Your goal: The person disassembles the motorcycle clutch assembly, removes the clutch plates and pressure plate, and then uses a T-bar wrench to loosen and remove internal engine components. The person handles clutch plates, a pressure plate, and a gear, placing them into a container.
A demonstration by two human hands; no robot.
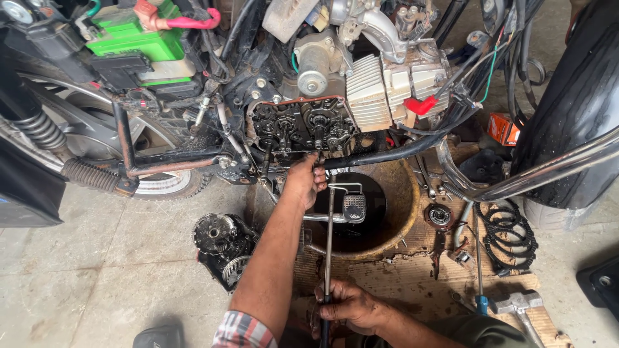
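Inventory, counted:
- Hands: two, left hand and right hand.
- Long-shafted tool: one.
- Open engine case with gears: one.
- Round oil pan: one.
- Removed engine cover: one.
- Stack of clutch plates: one; single plates cannot be counted.
- Hammer: one.
- Green battery: one.
- Rear wheel: one.
- Small orange box: one.
- Blue-handled screwdriver: one.

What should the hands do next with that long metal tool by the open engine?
Probably turn the long tool gently. The left hand steadies its tip at the bottom of the open engine, and the right hand grips its handle end, so the tool looks seated and ready.
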